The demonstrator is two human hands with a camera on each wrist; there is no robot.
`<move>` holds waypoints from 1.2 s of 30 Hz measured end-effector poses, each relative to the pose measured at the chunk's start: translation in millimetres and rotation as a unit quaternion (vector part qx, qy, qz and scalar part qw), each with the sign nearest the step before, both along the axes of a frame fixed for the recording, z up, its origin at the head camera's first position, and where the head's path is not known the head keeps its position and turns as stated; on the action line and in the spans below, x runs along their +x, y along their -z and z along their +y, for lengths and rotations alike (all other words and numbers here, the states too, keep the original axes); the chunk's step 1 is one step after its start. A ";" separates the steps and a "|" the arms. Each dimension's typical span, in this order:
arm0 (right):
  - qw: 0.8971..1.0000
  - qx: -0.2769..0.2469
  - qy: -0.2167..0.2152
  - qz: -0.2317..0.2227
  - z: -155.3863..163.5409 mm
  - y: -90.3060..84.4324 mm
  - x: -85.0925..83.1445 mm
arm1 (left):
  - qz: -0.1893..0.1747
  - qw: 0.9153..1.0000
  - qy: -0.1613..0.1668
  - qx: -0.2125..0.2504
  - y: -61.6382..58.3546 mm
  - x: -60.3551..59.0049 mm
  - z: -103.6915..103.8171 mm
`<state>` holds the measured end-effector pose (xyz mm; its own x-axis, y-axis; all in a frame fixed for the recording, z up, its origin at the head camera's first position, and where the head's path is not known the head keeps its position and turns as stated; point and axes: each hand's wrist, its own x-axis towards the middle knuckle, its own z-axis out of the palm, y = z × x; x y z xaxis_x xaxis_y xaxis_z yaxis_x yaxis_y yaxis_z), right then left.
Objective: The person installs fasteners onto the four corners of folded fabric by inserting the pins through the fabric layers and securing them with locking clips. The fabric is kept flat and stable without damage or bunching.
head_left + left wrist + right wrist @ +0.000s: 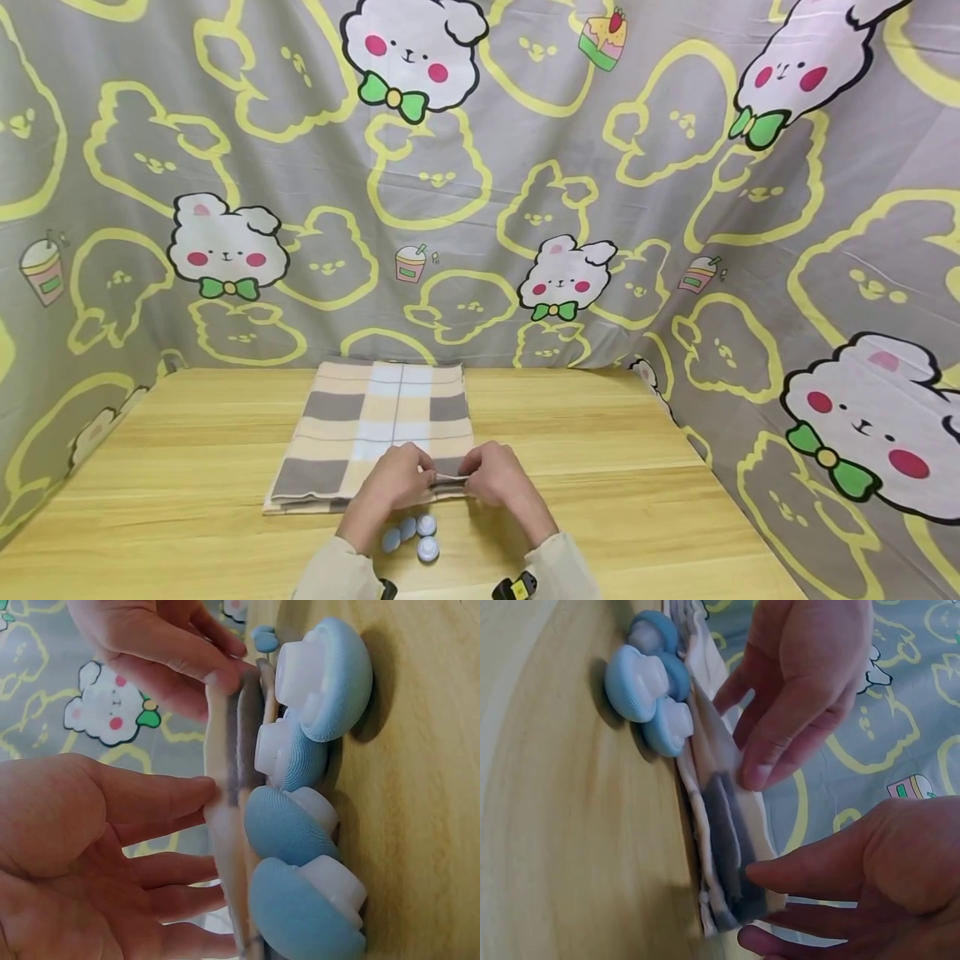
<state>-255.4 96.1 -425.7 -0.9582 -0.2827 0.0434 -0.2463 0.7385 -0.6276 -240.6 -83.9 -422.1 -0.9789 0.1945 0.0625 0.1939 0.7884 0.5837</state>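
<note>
**Both hands at the near edge of the folded cloth**

The folded checked cloth (378, 433) lies flat at the middle of the wooden desk (187, 500), its beige, grey and white squares running toward twelve o'clock, up to the cartoon-print backdrop (480, 167). Both hands meet at its six o'clock edge. The left hand (396, 483) has its fingers laid along the stacked layers, thumb side on top; from the left wrist view the fingers (161, 799) look fairly straight, pressing against the edge of the fabric rather than curling round it. The right hand (497, 477) sits just at three o'clock of the left, and the right wrist view shows its fingertips (780, 874) closing on the grey corner, thumb above, fingers below, pinching the layers together. Between the two hands a thin strip of cloth edge shows.

Just at six o'clock of the cloth, between the wrists, sits a cluster of four blue clips (412, 533) with white backs, huddled close and touching one another on the desk, right beside the fabric's edge. Pale sleeves (330, 575) frame the bottom of the head view.
</note>
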 end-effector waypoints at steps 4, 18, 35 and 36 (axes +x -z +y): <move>1.000 -0.005 0.013 0.022 4.2 -2.1 -1.0 | 0.005 1.000 -0.006 0.001 -1.8 -0.3 -0.6; 0.995 -0.064 0.055 0.049 3.7 -0.9 -5.4 | 0.067 0.996 -0.013 0.052 -3.9 -0.5 8.2; 0.986 -0.122 0.075 0.086 0.1 -2.4 -5.3 | 0.080 0.991 -0.021 0.107 5.6 -2.7 22.9; 0.986 -0.124 0.075 0.087 0.0 -2.6 -5.3 | 0.080 0.991 -0.024 0.106 6.4 -3.4 22.9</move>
